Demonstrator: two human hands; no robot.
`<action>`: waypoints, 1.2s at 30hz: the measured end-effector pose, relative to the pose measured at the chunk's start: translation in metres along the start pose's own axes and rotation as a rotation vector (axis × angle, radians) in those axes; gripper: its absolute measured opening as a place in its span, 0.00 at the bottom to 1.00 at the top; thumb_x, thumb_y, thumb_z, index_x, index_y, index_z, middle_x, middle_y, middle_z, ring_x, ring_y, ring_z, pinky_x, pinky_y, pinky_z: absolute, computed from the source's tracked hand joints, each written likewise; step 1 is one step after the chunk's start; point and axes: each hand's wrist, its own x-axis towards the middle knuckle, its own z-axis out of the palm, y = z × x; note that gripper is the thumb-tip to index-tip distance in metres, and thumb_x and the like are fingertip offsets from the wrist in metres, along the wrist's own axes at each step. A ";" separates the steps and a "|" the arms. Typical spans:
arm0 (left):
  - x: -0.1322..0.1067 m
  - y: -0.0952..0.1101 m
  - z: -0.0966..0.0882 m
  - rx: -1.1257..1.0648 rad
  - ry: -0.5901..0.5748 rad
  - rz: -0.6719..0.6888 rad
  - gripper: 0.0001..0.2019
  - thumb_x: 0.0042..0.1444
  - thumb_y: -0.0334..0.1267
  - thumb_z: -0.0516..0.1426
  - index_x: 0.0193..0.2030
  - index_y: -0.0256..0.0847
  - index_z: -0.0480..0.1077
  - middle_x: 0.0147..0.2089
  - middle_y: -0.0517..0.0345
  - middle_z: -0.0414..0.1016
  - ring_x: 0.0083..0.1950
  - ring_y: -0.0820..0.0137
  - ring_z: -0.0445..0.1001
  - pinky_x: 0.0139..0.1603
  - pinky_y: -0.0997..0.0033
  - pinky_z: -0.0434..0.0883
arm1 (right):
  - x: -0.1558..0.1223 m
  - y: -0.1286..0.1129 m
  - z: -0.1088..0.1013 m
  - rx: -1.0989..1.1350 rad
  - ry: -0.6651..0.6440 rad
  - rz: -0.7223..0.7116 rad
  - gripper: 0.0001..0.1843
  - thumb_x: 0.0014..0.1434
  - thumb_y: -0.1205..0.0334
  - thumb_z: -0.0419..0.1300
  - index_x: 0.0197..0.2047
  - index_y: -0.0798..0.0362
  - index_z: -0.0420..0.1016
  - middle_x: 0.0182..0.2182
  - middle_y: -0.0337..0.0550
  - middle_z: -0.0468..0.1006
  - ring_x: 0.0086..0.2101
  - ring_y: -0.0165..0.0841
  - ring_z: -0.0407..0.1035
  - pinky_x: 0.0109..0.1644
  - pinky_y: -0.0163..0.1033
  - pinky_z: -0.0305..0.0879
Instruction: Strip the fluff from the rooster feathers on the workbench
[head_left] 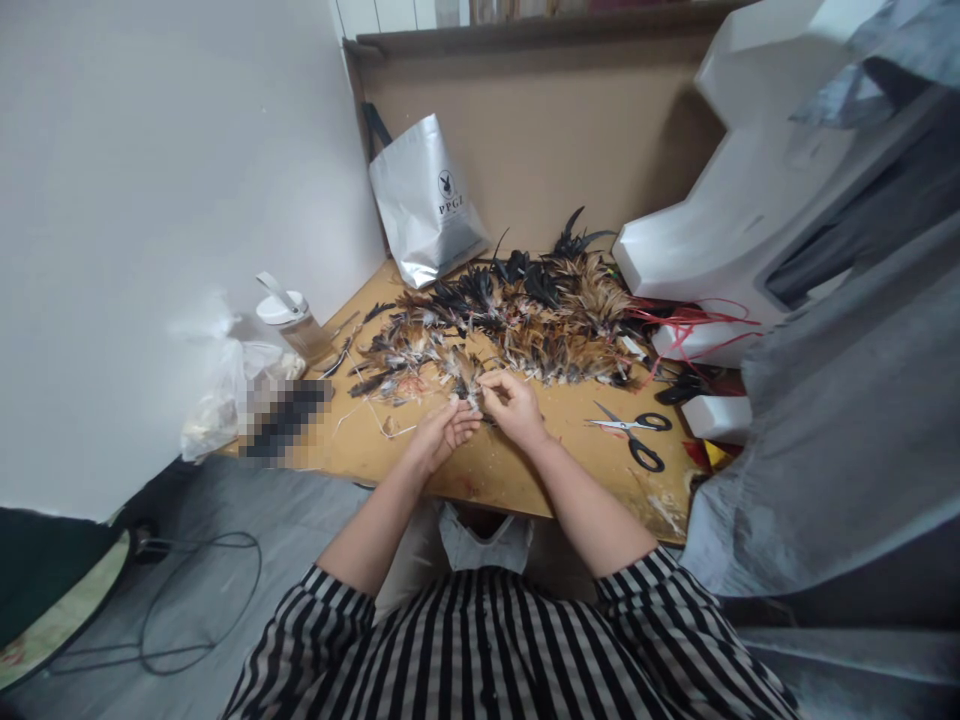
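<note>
Feather bunch (pixel 466 378): lay just beyond both hands' fingertips, on the near side of the feather pile (pixel 551 345), over the worktop (pixel 420 475).
Plumes: pointed away from the body, base toward the fingers.
Nearer hand: neither clearly.
Left hand (pixel 442 436): half curled, seemingly pinching the base.
Right hand (pixel 513 405): bent inward, thumb near forefinger; cannot tell whether it gripped anything.

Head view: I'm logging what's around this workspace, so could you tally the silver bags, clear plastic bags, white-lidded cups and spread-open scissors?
Silver bag: 1
Clear plastic bag: 1
White-lidded cup: 1
Spread-open scissors, one pair: 1
Total: 4
</note>
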 end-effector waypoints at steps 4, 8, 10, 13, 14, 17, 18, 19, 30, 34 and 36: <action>0.004 0.004 0.004 -0.100 -0.060 -0.083 0.10 0.48 0.41 0.57 0.34 0.36 0.68 0.30 0.54 0.74 0.28 0.76 0.72 0.24 0.81 0.67 | -0.001 -0.004 0.000 0.031 -0.030 0.048 0.05 0.52 0.63 0.52 0.32 0.52 0.68 0.37 0.45 0.72 0.39 0.32 0.66 0.44 0.39 0.62; 0.007 0.006 0.010 -0.054 -0.019 -0.019 0.09 0.43 0.36 0.61 0.32 0.36 0.69 0.26 0.57 0.72 0.23 0.80 0.69 0.22 0.83 0.65 | -0.001 -0.002 0.001 0.038 -0.018 0.072 0.05 0.51 0.63 0.52 0.31 0.52 0.68 0.37 0.45 0.72 0.39 0.32 0.65 0.46 0.40 0.61; 0.011 0.007 0.011 0.025 0.030 0.044 0.11 0.41 0.36 0.62 0.31 0.34 0.69 0.25 0.58 0.71 0.23 0.80 0.68 0.21 0.83 0.64 | 0.000 0.001 0.001 0.031 0.020 0.096 0.05 0.50 0.63 0.53 0.30 0.53 0.68 0.36 0.45 0.72 0.39 0.32 0.66 0.44 0.39 0.61; 0.018 0.006 0.009 0.210 0.141 0.185 0.13 0.38 0.39 0.62 0.30 0.33 0.69 0.24 0.57 0.71 0.22 0.79 0.68 0.20 0.83 0.62 | 0.002 0.006 0.002 0.057 0.054 0.174 0.07 0.49 0.61 0.54 0.31 0.53 0.69 0.35 0.44 0.72 0.36 0.32 0.66 0.41 0.38 0.62; 0.021 0.006 0.008 0.269 0.174 0.234 0.14 0.38 0.40 0.62 0.30 0.33 0.69 0.23 0.57 0.71 0.21 0.79 0.67 0.20 0.82 0.62 | 0.003 0.007 0.002 0.074 0.051 0.207 0.07 0.48 0.60 0.55 0.30 0.54 0.69 0.33 0.43 0.71 0.35 0.31 0.66 0.40 0.38 0.62; 0.026 0.003 0.007 0.389 0.221 0.351 0.14 0.38 0.41 0.62 0.29 0.33 0.69 0.21 0.59 0.70 0.20 0.78 0.65 0.20 0.80 0.61 | 0.005 0.009 0.003 0.128 0.037 0.313 0.09 0.46 0.57 0.57 0.29 0.55 0.69 0.29 0.42 0.71 0.31 0.30 0.66 0.37 0.36 0.62; 0.027 0.001 0.007 0.416 0.226 0.381 0.13 0.38 0.42 0.62 0.28 0.34 0.69 0.20 0.60 0.69 0.20 0.79 0.65 0.20 0.80 0.61 | 0.005 0.010 0.003 0.141 0.041 0.346 0.10 0.45 0.56 0.58 0.28 0.55 0.69 0.27 0.42 0.71 0.29 0.30 0.65 0.36 0.36 0.62; 0.027 0.000 0.008 0.442 0.227 0.405 0.13 0.39 0.42 0.61 0.28 0.34 0.69 0.20 0.61 0.68 0.19 0.79 0.64 0.19 0.80 0.60 | 0.006 0.011 0.003 0.150 0.048 0.376 0.11 0.44 0.56 0.59 0.27 0.55 0.68 0.26 0.41 0.71 0.28 0.30 0.65 0.35 0.35 0.62; 0.021 -0.002 0.011 0.401 0.131 0.336 0.15 0.39 0.44 0.61 0.31 0.35 0.70 0.21 0.60 0.69 0.20 0.78 0.65 0.21 0.78 0.63 | 0.004 0.022 0.004 0.329 0.020 0.516 0.13 0.40 0.54 0.61 0.23 0.55 0.67 0.19 0.34 0.66 0.21 0.24 0.58 0.27 0.30 0.56; 0.023 -0.002 0.005 0.360 0.092 0.303 0.15 0.41 0.45 0.60 0.32 0.34 0.70 0.21 0.59 0.70 0.19 0.79 0.64 0.21 0.79 0.62 | 0.004 0.017 0.003 0.406 0.001 0.581 0.14 0.38 0.53 0.62 0.23 0.55 0.66 0.18 0.34 0.66 0.21 0.24 0.58 0.26 0.30 0.56; 0.024 -0.002 0.003 0.342 0.078 0.290 0.15 0.42 0.44 0.60 0.32 0.34 0.70 0.22 0.58 0.70 0.20 0.79 0.65 0.21 0.79 0.63 | 0.004 0.017 0.003 0.442 -0.014 0.599 0.15 0.38 0.54 0.63 0.24 0.55 0.66 0.18 0.34 0.66 0.21 0.24 0.59 0.26 0.30 0.56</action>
